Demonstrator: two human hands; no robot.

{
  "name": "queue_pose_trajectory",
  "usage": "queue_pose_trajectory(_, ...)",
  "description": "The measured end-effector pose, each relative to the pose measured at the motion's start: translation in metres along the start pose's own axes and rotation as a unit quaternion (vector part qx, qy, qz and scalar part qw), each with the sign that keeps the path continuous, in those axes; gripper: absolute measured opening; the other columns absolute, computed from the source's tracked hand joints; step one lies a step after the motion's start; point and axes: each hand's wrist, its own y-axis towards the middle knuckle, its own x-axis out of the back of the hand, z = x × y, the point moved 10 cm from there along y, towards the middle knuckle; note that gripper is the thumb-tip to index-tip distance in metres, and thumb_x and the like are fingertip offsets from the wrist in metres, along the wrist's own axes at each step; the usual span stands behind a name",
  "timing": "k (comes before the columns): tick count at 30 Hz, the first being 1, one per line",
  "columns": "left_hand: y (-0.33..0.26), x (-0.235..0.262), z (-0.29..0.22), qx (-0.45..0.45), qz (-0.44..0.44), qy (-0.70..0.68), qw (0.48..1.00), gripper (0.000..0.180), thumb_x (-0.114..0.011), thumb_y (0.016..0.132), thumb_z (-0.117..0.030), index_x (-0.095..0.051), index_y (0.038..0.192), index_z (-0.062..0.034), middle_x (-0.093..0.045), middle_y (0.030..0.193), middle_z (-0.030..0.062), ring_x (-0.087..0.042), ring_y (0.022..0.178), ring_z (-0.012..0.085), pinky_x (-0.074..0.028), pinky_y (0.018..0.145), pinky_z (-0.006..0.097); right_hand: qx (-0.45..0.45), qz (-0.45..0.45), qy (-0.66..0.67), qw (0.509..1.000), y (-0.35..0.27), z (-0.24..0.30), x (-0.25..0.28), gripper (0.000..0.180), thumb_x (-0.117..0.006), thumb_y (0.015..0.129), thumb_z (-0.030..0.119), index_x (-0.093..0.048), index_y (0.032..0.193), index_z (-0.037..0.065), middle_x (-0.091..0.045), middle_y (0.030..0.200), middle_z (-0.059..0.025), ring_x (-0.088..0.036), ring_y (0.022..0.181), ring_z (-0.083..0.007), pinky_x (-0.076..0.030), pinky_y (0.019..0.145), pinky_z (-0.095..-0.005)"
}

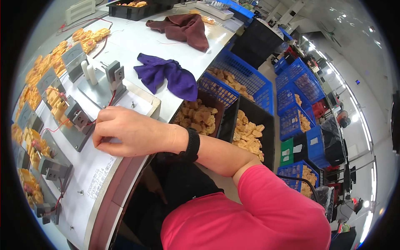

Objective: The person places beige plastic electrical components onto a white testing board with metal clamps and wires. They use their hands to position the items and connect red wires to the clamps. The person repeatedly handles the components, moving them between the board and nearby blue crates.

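My right hand (pixel 121 131) reaches left over the bench, its back turned up and a dark band on the wrist. The fingers are curled together low over the white fixture board (pixel 93 166); what they hold, if anything, is hidden. Just beyond them stands a grey metal test fixture (pixel 77 116) with a thin red wire running toward the fingers. A yellow plastic part (pixel 57 104) rests in that fixture. Farther up, another fixture (pixel 100 85) carries two white posts and has no yellow part in it. My left hand is out of view.
Several yellow parts (pixel 46 68) line the bench's far left. A purple cloth (pixel 166 75) and a brown cloth (pixel 183 29) lie on the bench. Beside it stand a black bin (pixel 268 125) and a blue crate (pixel 266 85) of yellow parts. Screws stick up from the board.
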Motion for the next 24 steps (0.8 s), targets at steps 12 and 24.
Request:
queue_pose_trajectory(12, -0.002, 0.0, -0.015, -0.001, -0.007, 0.006, 1.0, 0.039, -0.039, 0.106, -0.022, -0.059, 0.126, 0.0044, -0.063, 0.122, 0.0206, -0.061, 0.112, 0.0333, -0.047, 0.1, 0.041, 0.002, -0.01, -0.021, 1.0, -0.002, 0.002, 0.001, 0.006, -0.069, 0.081, 0.008, -0.065, 0.085, 0.007, -0.056, 0.082, -0.0067, -0.057, 0.083, -0.0258, -0.046, 0.078, -0.0361)
queue_pose_trajectory(24, 0.003, -0.013, 0.057, 0.055, 0.023, -0.142, 0.988, 0.066, -0.043, 0.097, -0.045, -0.045, 0.141, 0.0038, -0.049, 0.14, 0.0179, -0.047, 0.128, 0.0306, -0.038, 0.106, 0.04, 0.008, -0.022, -0.029, 0.999, -0.002, 0.006, 0.003, 0.008, -0.071, 0.078, 0.009, -0.064, 0.082, 0.008, -0.056, 0.082, -0.0065, -0.057, 0.083, -0.0277, -0.046, 0.079, -0.0379)
